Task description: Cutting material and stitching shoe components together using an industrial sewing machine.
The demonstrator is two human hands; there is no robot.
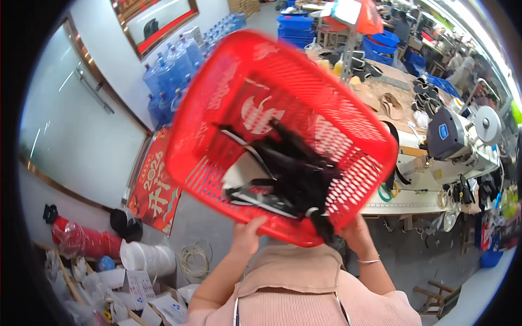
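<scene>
Grey floor (399, 258) lies below your left hand (247, 237) and right hand (356, 236), partly hidden fingers (255, 224) closed on a red perforated plastic basket (198, 141) raised before your torso with jumbled black pieces (298, 171) inside

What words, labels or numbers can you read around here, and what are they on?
I'll place the print without copying it:
Red mat: large pale characters and a number, legible.
White cartons: small print, too small to read.
Blue badge on the sewing machine: too small to read.
Red basket: no lettering I can make out.
</scene>
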